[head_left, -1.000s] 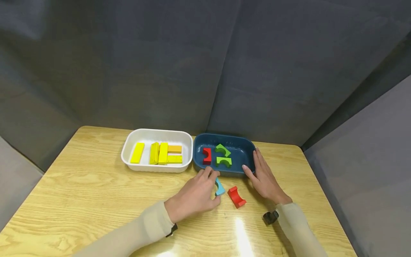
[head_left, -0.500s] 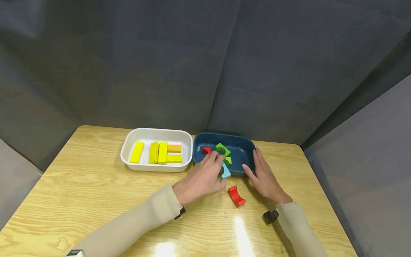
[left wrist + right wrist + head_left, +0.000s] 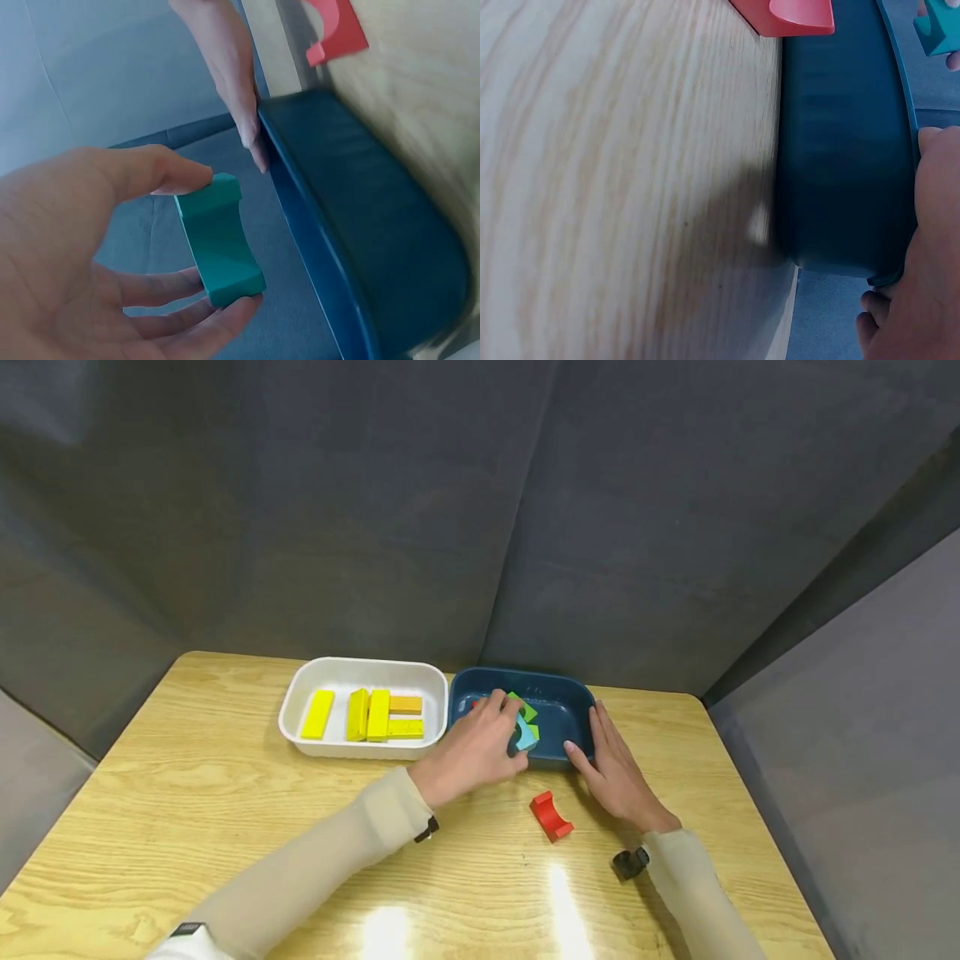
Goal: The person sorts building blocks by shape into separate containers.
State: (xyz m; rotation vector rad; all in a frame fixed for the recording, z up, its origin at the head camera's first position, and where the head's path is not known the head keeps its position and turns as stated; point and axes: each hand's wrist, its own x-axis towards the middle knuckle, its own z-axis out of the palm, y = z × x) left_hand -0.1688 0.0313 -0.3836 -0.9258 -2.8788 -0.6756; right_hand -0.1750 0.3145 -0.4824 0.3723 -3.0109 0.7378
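My left hand (image 3: pixel 476 756) pinches a light blue arch block (image 3: pixel 527 739) between thumb and fingers, over the dark blue bin (image 3: pixel 566 682). In the left wrist view the arch block (image 3: pixel 221 244) looks teal, with its hollow facing away from the palm. My right hand (image 3: pixel 621 781) rests against the bin's right end, fingers straight along the side and thumb at the front rim. Inside the bin, green arch blocks (image 3: pixel 530 708) and a bit of a red block show; my left hand covers the rest. Another red arch block (image 3: pixel 551 817) lies on the table before the bin.
A white bin (image 3: pixel 292 727) stands against the blue one on its left, with several yellow blocks (image 3: pixel 318 714) and an orange block (image 3: pixel 406 705) inside. Dark curtains (image 3: pixel 375 527) hang behind the wooden table (image 3: pixel 225 827).
My left hand has carried the blue arch block forward from the table in front of the bin to over it. My right hand has stayed at the bin's right end.
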